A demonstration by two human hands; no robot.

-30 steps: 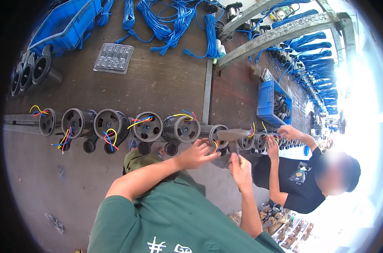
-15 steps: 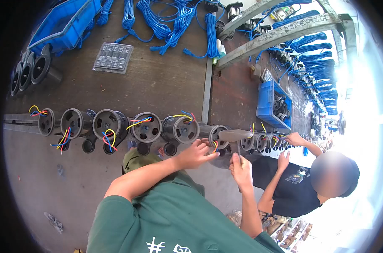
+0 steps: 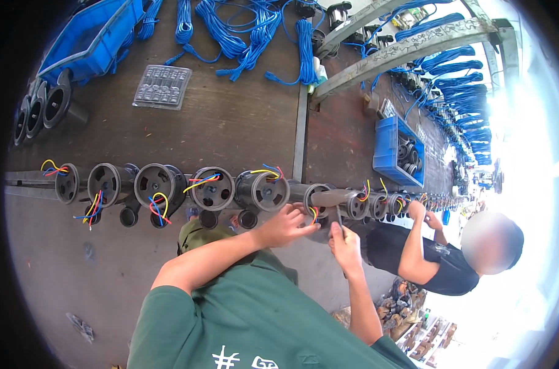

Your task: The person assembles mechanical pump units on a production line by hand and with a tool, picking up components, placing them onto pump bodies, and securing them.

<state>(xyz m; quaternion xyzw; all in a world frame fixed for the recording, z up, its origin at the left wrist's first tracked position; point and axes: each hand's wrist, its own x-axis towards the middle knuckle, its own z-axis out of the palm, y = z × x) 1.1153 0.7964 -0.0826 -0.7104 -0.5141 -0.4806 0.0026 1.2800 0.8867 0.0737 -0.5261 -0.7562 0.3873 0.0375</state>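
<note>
A row of dark grey round motor housings [image 3: 212, 188] runs along the table's near edge, with red, blue and yellow wires coming out of them. My left hand [image 3: 285, 225] is closed against the near side of one housing [image 3: 310, 192], beside its short wires [image 3: 314, 214]. Gripped by its handle in my right hand [image 3: 345, 244] is a mallet. The blurred grey-brown head of the mallet [image 3: 330, 197] lies across that housing's face and hides part of it; whether the two touch, I cannot tell.
A co-worker in black [image 3: 436, 261] stands at the right, hands at the row. A blue bin of round parts [image 3: 378, 166] and a metal frame [image 3: 408, 49] are beyond. Blue cable bundles [image 3: 224, 37], a clear plastic tray [image 3: 162, 87] and another blue bin [image 3: 89, 40] lie on the table.
The mallet and my right hand have shifted slightly left, bringing the head over the housing. My left hand stays put. The co-worker has turned, both hands now close together at the row.
</note>
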